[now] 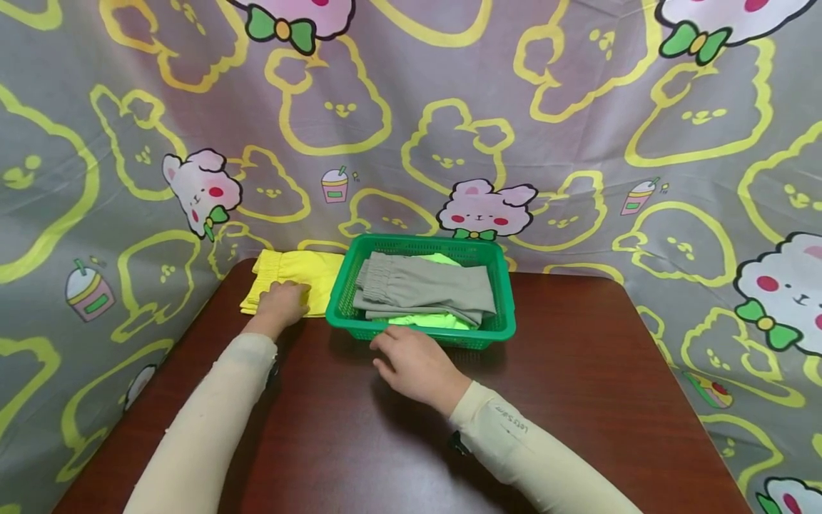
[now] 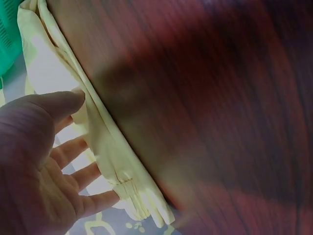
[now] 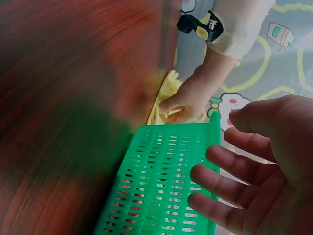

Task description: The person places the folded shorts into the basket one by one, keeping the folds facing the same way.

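Folded yellow cloth with a gathered elastic waistband, seemingly shorts or trousers (image 1: 300, 265), lies at the table's back left. My left hand (image 1: 280, 308) is over its front part, and in the left wrist view the fingers (image 2: 73, 149) spread loosely across the cloth without curling round it. Beside it stands a green plastic basket (image 1: 420, 333) with slotted walls. Inside are a folded grey elastic-waist garment (image 1: 430, 282) and bright green cloth (image 1: 427, 320) under it. My right hand (image 1: 417, 364) hovers at the basket's front rim, fingers (image 3: 230, 183) relaxed and holding nothing.
The dark red-brown wooden table (image 1: 571, 400) runs under everything. A grey curtain (image 1: 449, 86) with yellow cartoon outlines hangs along its back and sides, close behind the basket. A black wrist strap (image 3: 203, 29) is on the left sleeve.
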The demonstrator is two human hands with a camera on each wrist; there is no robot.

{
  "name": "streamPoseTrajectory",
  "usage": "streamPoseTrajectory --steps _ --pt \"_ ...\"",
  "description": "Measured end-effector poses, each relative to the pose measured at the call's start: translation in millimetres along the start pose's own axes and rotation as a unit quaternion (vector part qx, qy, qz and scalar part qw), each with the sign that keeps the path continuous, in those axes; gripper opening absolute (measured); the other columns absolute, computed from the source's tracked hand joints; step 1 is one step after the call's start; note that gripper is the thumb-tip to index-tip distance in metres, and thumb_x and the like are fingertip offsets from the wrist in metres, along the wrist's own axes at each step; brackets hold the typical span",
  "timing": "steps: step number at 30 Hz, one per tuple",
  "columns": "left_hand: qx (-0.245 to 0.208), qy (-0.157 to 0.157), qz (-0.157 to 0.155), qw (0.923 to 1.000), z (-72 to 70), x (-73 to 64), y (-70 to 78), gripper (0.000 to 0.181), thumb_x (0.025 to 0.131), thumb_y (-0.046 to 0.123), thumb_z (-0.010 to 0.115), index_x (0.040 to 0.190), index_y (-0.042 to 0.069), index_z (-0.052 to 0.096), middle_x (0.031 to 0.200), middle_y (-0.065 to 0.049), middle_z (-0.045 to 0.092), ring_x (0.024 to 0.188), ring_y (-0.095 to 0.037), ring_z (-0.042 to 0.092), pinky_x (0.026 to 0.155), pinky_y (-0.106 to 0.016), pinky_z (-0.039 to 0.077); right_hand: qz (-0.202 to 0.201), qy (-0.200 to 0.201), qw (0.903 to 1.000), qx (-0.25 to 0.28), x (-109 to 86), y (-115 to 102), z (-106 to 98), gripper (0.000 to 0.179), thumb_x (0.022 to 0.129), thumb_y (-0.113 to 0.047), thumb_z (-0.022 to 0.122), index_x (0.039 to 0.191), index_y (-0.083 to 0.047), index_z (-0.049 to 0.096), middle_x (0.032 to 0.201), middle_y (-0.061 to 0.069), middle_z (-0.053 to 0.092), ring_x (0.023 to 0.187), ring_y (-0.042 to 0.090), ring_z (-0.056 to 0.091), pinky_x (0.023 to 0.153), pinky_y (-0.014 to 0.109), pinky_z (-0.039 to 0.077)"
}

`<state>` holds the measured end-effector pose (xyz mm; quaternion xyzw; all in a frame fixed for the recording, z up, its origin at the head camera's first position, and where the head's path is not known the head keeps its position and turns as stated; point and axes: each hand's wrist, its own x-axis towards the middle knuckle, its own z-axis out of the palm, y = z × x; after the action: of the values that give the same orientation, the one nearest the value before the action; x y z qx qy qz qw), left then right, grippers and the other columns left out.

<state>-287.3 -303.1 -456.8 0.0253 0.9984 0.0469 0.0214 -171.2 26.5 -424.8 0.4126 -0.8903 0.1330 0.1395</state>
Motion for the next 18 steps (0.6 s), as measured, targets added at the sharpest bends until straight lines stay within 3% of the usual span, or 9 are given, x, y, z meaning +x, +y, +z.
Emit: streamPoseTrajectory --steps 18 --pt "0.008 -0.021 -0.014 0.9996 -7.2 -2.2 8.4 0.048 0.097 0.024 0.067 0.141 0.006 0.058 0.133 -0.027 0.062 0.121 -0.059 0.050 0.094 -0.074 0.040 0.013 -0.016 0.9995 0.026 -3.5 -0.3 4.6 0.022 0.099 -0.032 0.067 0.115 -0.018 0.072 0.104 -0.004 0.067 0.095 0.013 0.066 0.082 0.031 0.057"
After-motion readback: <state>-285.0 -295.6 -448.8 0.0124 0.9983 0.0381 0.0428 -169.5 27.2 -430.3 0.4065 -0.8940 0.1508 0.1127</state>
